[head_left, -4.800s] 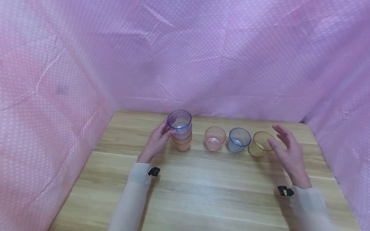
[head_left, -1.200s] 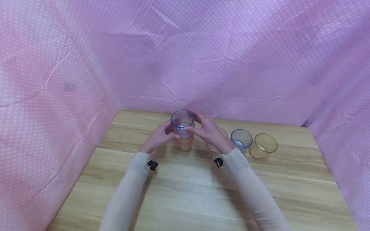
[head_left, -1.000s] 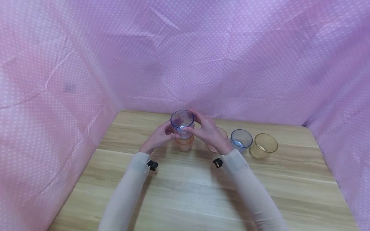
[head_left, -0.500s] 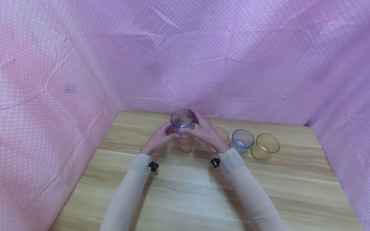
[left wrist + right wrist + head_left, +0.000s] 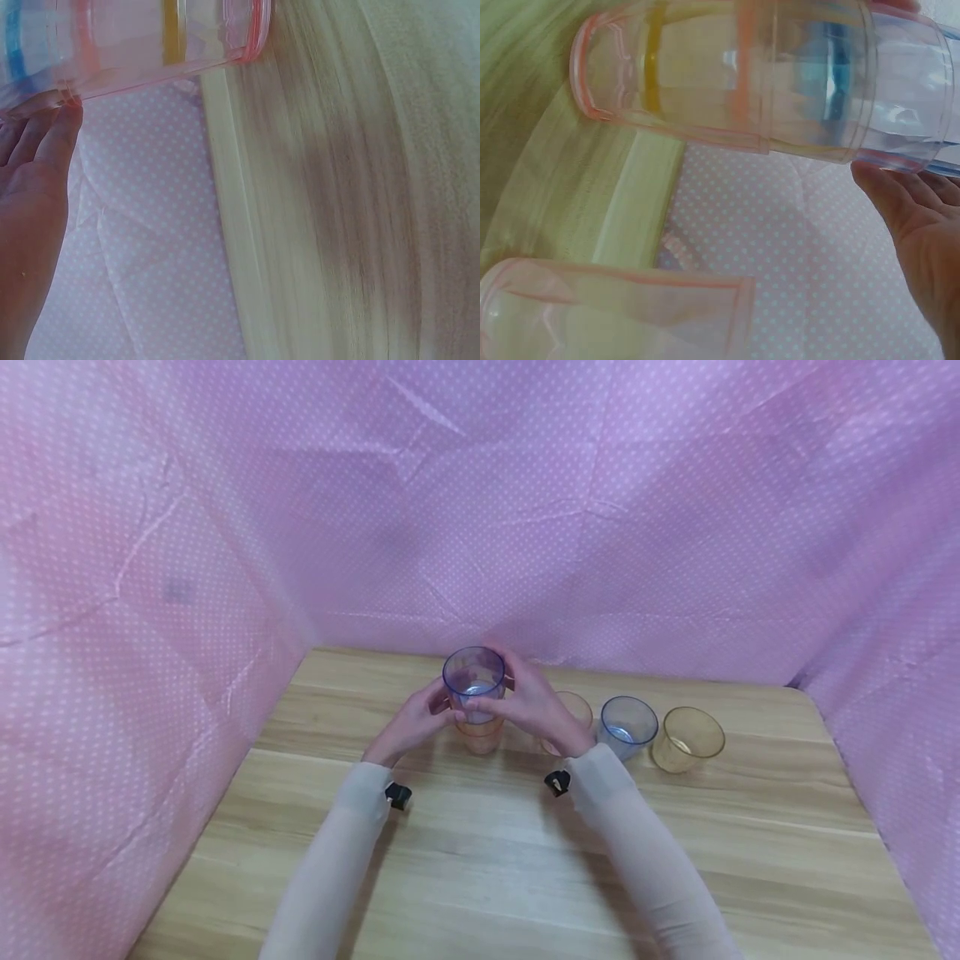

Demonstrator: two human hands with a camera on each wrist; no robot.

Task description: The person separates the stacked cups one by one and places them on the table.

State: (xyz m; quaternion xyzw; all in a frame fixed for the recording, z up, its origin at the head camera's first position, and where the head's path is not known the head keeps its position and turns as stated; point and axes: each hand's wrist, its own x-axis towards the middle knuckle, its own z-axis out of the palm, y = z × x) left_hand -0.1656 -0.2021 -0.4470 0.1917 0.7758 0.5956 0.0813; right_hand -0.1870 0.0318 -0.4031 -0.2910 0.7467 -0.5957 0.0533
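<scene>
A stack of several nested clear plastic cups (image 5: pixel 483 742) stands upright at the back of the table, left of centre. In the right wrist view, its pink bottom cup (image 5: pixel 697 75) is followed by a yellowish cup (image 5: pixel 817 82) and bluish ones above. At the top sits a blue-rimmed cup (image 5: pixel 474 672). My left hand (image 5: pixel 412 720) holds the stack from the left, thumb in front and fingers behind. From the right, my right hand (image 5: pixel 536 700) grips the blue-rimmed cup, thumb across its front. Its far fingers are partly hidden behind the cup.
Right of the stack, a pink cup (image 5: pixel 576 706) stands partly hidden behind my right wrist. Beside it are a blue cup (image 5: pixel 628 727) and a yellow cup (image 5: pixel 686 739), both upright. Pink dotted cloth (image 5: pixel 480 527) borders the wooden table (image 5: pixel 480 860) at back and sides.
My right hand has come from beside the yellow cup to the stack's top cup. Over the last half second that cup and my right thumb have shifted slightly down. My left hand keeps its place.
</scene>
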